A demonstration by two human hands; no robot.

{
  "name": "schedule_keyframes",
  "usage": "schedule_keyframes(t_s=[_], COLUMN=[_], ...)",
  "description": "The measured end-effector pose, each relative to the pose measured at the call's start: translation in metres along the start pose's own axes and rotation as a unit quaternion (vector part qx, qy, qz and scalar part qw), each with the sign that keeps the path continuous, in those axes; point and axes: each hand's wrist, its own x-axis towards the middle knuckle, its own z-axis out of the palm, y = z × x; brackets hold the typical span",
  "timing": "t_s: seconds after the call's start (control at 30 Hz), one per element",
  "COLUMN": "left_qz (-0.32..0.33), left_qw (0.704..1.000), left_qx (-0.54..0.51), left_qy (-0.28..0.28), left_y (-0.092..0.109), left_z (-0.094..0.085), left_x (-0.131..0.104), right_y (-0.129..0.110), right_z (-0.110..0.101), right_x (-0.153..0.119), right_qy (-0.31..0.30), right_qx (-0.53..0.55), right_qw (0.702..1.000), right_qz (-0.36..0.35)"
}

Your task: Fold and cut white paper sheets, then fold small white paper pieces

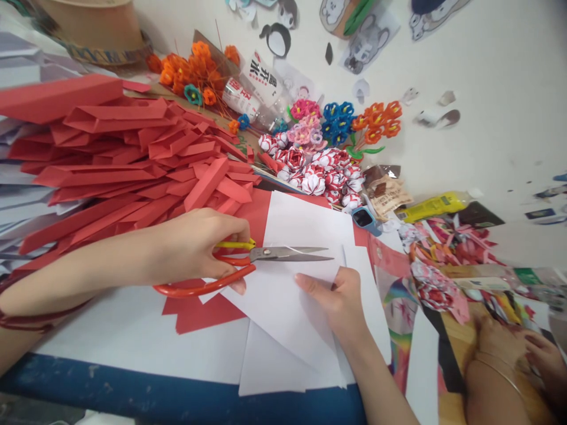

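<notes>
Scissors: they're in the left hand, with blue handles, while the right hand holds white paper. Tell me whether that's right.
Not quite: the handles are red and yellow, not blue, as the head view shows. The rest stands: the scissors are in the left hand, and the right hand holds white paper.

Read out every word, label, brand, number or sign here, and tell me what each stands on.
"开" and "水": black characters on the upper bottle; its smaller print is too blurred.
Red characters on the lower bottle: too unclear to read.
Yellow bottle: print too blurred.
Brown packet: print too small and blurred.
</notes>
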Motion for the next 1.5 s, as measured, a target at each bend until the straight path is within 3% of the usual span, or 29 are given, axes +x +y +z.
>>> schedule_keyframes(t_s=[1.2, 1.5], left_qz=[-0.016, -0.038], left_qw=[1.000, 0.998], left_qx=[0.007, 0.046], left_qy=[0.000, -0.028], left_y=[-0.001, 0.017], left_z=[-0.001, -0.007], left_x=[-0.001, -0.003], right_y=[0.001, 0.000], right_z=[0.001, 0.000], right_x=[-0.001, -0.001], right_qy=[-0.004, -0.004], right_qx=[0.010, -0.002], right_qw=[1.000, 1.000], right_qz=[0.010, 0.013])
